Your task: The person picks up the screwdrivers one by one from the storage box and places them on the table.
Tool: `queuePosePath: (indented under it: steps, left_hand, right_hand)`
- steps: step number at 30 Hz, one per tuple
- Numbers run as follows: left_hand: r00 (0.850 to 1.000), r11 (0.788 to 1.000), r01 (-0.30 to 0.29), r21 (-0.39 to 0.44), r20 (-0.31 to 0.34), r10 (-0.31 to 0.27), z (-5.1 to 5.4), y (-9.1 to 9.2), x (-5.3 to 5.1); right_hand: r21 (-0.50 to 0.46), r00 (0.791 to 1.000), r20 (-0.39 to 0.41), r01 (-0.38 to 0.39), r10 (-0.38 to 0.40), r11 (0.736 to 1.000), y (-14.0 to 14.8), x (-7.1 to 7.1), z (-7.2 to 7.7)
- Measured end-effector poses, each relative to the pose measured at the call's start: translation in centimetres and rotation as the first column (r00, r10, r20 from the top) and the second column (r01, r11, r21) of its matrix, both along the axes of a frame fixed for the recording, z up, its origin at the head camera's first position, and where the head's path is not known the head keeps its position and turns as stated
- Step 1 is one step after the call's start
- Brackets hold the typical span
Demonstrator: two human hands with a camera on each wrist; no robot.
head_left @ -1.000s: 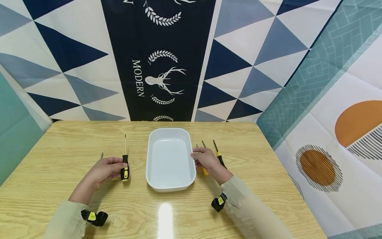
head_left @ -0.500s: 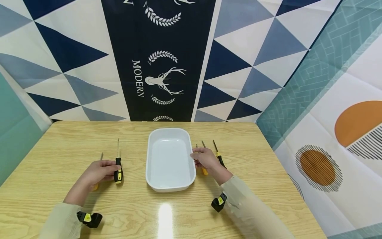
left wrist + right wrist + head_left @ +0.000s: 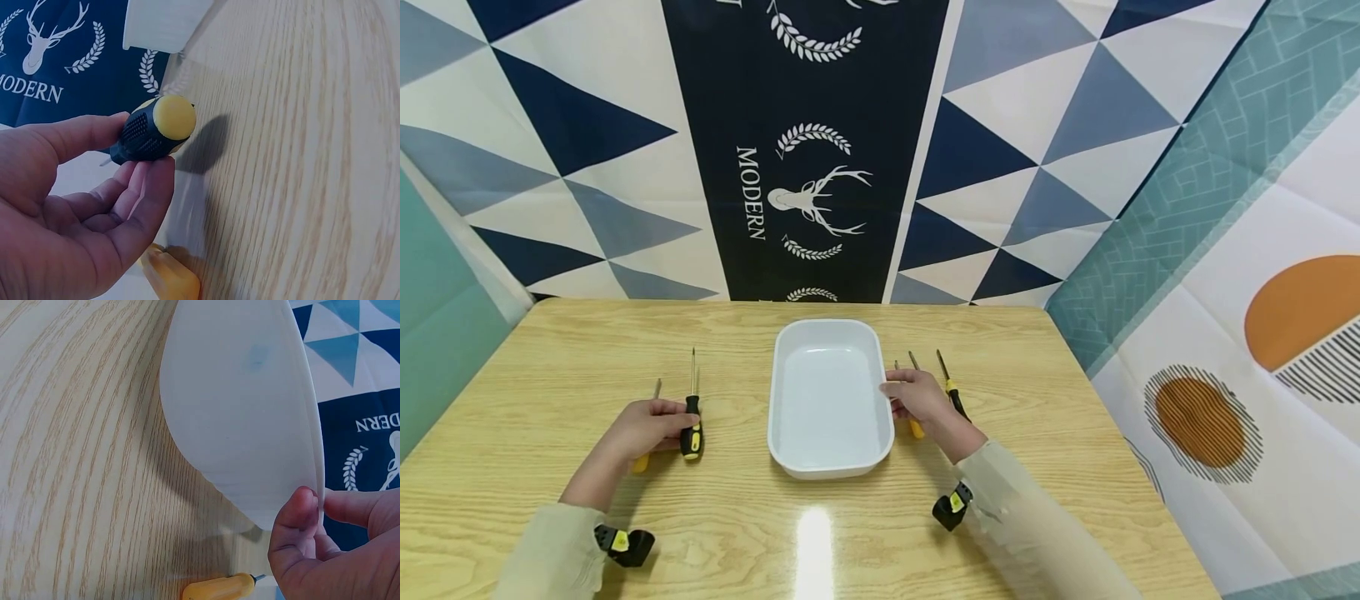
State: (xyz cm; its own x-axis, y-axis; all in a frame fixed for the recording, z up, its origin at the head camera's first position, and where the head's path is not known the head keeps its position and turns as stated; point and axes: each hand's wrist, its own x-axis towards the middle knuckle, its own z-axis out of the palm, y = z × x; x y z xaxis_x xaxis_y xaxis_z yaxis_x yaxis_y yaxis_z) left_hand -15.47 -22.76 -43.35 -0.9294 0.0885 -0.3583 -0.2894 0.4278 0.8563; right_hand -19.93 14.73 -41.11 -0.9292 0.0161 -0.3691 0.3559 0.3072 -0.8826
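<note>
In the head view, my left hand [image 3: 646, 432] pinches a screwdriver with a black and yellow handle [image 3: 692, 433] between thumb and fingers, its tip pointing away from me. The left wrist view shows the handle's yellow end cap [image 3: 174, 117] and a shadow on the wood beside it. Under that hand lies another screwdriver with an orange-yellow handle [image 3: 640, 463], partly hidden. My right hand [image 3: 922, 398] grips the right rim of a white rectangular tray [image 3: 827, 408], thumb on one side and fingers on the other, as the right wrist view also shows.
Right of the tray lies a screwdriver with an orange handle [image 3: 917, 428], partly covered by my right hand. More shafts show there, and a black and yellow screwdriver [image 3: 953, 392] lies furthest right. The wooden table [image 3: 730, 533] ends at a patterned cloth wall.
My left hand has moved left, away from the tray, carrying the black and yellow screwdriver nearer the orange-handled one. My right hand and the tray have stayed in place.
</note>
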Motion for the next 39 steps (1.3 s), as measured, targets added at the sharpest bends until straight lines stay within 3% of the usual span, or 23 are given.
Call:
queuePosePath:
  steps: [20, 27, 39]
  left_hand:
    - [1.000, 0.988, -0.028, -0.150, -0.006, 0.027, 0.32, 0.37, 0.18]
    - [0.999, 0.974, -0.016, -0.228, -0.033, 0.009, 0.49, 0.68, 0.22]
    - [1.000, 0.953, -0.018, -0.302, -0.026, 0.011, 0.87, 0.83, 0.06]
  right_hand:
    - [-0.020, 1.000, -0.008, 0.002, -0.002, 1.000, 0.02, 0.18, -0.01]
    - [-0.024, 1.000, -0.004, 0.008, -0.008, 1.000, 0.06, 0.17, 0.06]
    - [-0.017, 1.000, 0.005, 0.000, 0.001, 1.000, 0.14, -0.01, -0.04]
